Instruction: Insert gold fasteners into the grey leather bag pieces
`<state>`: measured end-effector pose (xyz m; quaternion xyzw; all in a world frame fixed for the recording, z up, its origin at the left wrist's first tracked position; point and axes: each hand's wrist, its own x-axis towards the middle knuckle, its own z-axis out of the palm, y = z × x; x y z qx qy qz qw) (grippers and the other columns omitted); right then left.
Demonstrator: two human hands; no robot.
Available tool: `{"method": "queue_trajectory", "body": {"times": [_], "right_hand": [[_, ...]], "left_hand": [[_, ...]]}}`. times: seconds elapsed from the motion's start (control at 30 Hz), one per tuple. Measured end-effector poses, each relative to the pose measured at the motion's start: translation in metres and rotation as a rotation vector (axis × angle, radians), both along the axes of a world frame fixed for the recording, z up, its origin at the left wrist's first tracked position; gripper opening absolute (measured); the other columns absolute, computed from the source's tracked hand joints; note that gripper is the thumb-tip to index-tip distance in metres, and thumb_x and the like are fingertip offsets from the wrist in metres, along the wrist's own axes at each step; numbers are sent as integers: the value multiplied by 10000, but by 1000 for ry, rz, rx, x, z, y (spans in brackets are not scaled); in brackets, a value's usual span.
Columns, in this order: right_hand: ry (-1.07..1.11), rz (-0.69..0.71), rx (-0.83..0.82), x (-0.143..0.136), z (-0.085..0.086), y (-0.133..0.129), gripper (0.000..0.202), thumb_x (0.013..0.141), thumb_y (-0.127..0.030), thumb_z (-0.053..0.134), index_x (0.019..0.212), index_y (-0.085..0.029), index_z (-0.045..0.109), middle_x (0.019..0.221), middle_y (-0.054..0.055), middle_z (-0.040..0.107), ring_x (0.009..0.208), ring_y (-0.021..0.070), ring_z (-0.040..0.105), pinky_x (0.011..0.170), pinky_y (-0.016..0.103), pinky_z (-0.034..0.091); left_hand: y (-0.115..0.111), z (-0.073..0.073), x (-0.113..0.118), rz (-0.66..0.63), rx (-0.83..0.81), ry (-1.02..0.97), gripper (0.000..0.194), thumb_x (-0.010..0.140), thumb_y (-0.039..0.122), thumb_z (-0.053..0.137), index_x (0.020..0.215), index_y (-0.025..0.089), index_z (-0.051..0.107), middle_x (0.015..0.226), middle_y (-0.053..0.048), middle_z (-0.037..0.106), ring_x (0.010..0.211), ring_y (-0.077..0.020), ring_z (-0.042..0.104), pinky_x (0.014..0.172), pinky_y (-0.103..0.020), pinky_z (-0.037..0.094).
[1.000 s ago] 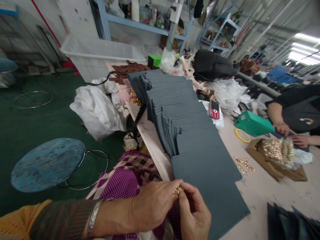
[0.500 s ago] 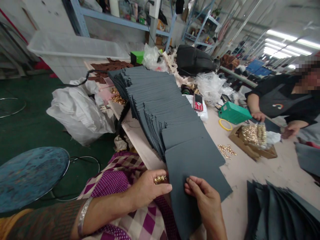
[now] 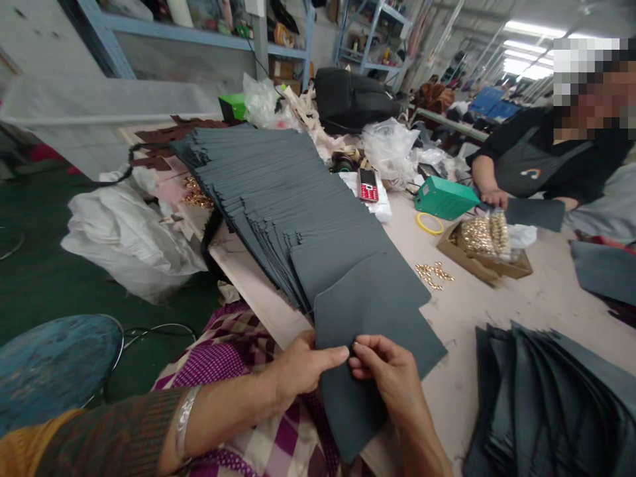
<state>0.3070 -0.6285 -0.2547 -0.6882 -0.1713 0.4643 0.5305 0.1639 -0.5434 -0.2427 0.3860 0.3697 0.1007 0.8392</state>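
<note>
The panel (image 3: 355, 308) lay at the near end of the fanned row (image 3: 278, 199), its lower left part jutting past the table (image 3: 422, 411) edge. The left hand (image 3: 298, 364) had just closed on its left edge, thumb on top; half a second earlier, it was open beside it with gold pieces showing. That probably made the panel steadier under the right hand (image 3: 387, 364), whose fingertips were pinched together over its face, close to the left thumb; whether they gripped anything, I could not tell. The panel looked smooth, matt, blue-grey and slightly bowed, with a rounded upper left corner. The row ran off towards eleven o'clock, the phone (image 3: 368, 185) sat at twelve, gold bits (image 3: 434, 275) and a box (image 3: 519, 265) at two, another pile (image 3: 546, 404) at four.
</note>
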Motion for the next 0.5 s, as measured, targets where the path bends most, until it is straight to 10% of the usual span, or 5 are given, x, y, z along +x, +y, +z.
{"method": "queue_trajectory", "body": {"times": [0.3, 0.5], "right_hand": [[36, 24, 1, 3, 3, 1, 427, 605, -485, 804, 787, -152, 610, 557, -16, 615, 475, 122, 594, 438, 199, 520], [-83, 51, -25, 7, -10, -4, 456, 604, -569, 772, 750, -191, 563, 524, -47, 558, 433, 150, 572, 352, 214, 451]], "left_hand": [[5, -7, -1, -51, 3, 10, 422, 709, 511, 662, 860, 123, 593, 493, 78, 383, 365, -35, 210, 368, -185, 126], [10, 8, -6, -140, 187, -184, 391, 796, 453, 603, 1018, 132, 632, 824, -47, 635, 708, -152, 586, 622, -238, 466]]}}
